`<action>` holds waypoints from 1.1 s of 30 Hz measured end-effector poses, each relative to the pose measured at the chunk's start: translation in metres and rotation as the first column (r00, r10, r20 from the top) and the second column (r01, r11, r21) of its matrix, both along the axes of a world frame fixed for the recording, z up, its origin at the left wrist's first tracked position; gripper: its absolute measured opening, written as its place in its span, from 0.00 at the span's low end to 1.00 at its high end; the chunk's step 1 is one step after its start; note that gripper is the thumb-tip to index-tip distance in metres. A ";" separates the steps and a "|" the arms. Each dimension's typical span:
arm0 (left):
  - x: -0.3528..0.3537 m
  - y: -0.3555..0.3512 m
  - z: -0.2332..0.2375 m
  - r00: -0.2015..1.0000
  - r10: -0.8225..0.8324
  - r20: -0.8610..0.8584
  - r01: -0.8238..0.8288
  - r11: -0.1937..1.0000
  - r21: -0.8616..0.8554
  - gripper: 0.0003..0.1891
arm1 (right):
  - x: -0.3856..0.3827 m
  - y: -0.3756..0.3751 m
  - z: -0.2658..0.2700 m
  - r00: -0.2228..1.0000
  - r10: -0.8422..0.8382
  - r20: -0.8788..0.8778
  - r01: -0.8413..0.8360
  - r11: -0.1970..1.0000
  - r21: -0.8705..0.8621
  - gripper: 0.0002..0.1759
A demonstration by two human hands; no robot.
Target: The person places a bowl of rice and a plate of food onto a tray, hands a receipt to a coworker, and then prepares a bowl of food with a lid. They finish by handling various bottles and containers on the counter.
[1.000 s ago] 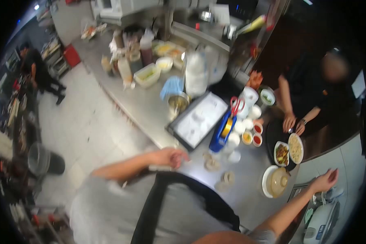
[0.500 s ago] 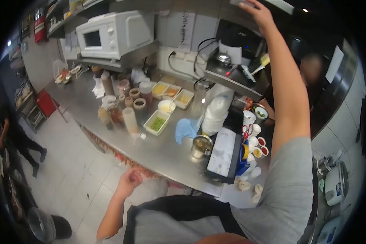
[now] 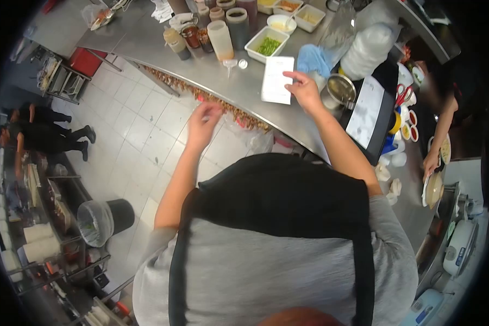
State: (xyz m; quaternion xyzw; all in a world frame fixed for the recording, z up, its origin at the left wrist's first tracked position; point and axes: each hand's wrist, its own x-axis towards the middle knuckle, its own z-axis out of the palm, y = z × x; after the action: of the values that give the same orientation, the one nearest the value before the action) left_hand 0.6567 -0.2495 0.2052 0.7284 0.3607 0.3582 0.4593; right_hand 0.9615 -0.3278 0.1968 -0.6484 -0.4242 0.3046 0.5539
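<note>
My right hand [image 3: 305,92] pinches the right edge of a white paper slip [image 3: 276,80] with faint print, held above the steel counter. My left hand [image 3: 204,124] hovers by the counter's front edge, fingers loosely bent and apart, with nothing visible in it. Just beyond the slip is a white tub of chopped green herbs [image 3: 268,44]. A blue cloth [image 3: 314,60] and a metal pot [image 3: 339,91] lie close to my right hand. To the left of the slip are a squeeze bottle [image 3: 220,41] and a small white cap [image 3: 243,64].
Several sauce containers and tubs stand at the back of the steel counter [image 3: 163,50]. Right of the pot are a black box-shaped unit [image 3: 384,89] and red scissors [image 3: 402,95]. Another person's hand [image 3: 431,164] touches a dish [image 3: 433,190]. A lined bin [image 3: 96,223] stands on the floor.
My right hand has come down from the overhead shelf area to the counter, holding the paper slip. My left hand has risen beside the counter. The view has tilted downward.
</note>
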 end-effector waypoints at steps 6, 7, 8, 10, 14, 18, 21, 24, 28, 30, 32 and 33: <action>0.109 -0.009 -0.008 0.958 -0.105 -0.266 0.190 0.928 0.319 0.14 | -0.013 -0.033 -0.054 0.923 -0.155 0.352 0.155 0.988 0.031 0.24; 0.122 -0.009 -0.017 0.952 -0.095 -0.292 0.197 0.918 0.345 0.14 | -0.014 -0.035 -0.052 0.917 -0.171 0.359 0.165 0.985 0.046 0.24; 0.130 -0.009 -0.024 0.945 -0.084 -0.316 0.205 0.906 0.372 0.14 | -0.016 -0.037 -0.050 0.913 -0.157 0.376 0.151 0.987 0.045 0.24; 0.138 -0.008 -0.033 0.915 -0.094 -0.391 0.245 0.902 0.356 0.14 | -0.018 -0.038 -0.054 0.917 -0.170 0.361 0.153 0.985 0.077 0.25; 0.139 -0.005 -0.043 0.879 -0.096 -0.468 0.295 0.879 0.374 0.15 | -0.019 -0.040 -0.060 0.915 -0.179 0.362 0.135 0.980 0.144 0.25; 0.142 -0.003 -0.041 0.869 -0.089 -0.486 0.318 0.854 0.413 0.17 | -0.019 -0.040 -0.060 0.918 -0.181 0.353 0.142 0.981 0.135 0.25; 0.142 -0.002 -0.043 0.851 -0.092 -0.518 0.339 0.849 0.406 0.16 | -0.020 -0.041 -0.063 0.918 -0.183 0.353 0.142 0.980 0.139 0.25; 0.141 -0.001 -0.043 0.813 -0.071 -0.578 0.355 0.847 0.396 0.14 | -0.020 -0.041 -0.060 0.916 -0.186 0.356 0.150 0.981 0.126 0.25; 0.136 -0.002 0.000 0.611 0.144 -0.778 0.345 0.836 0.426 0.17 | -0.020 -0.041 -0.060 0.916 -0.184 0.356 0.153 0.982 0.114 0.25; 0.133 0.000 0.003 0.585 0.192 -0.788 0.326 0.834 0.445 0.19 | -0.020 -0.041 -0.060 0.914 -0.183 0.362 0.152 0.982 0.113 0.24; 0.129 0.001 -0.005 0.690 0.127 -0.713 0.308 0.840 0.447 0.20 | -0.020 -0.041 -0.060 0.913 -0.184 0.364 0.151 0.982 0.116 0.24; 0.129 0.000 -0.013 0.737 0.090 -0.670 0.309 0.837 0.452 0.20 | -0.021 -0.041 -0.060 0.911 -0.186 0.368 0.148 0.981 0.128 0.24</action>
State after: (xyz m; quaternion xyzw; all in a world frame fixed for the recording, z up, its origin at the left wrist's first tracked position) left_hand 0.7856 -0.2499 0.1927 0.9260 0.3403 0.1303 0.0985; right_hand 0.9410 -0.3688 0.1371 -0.7011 -0.4802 0.1045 0.5166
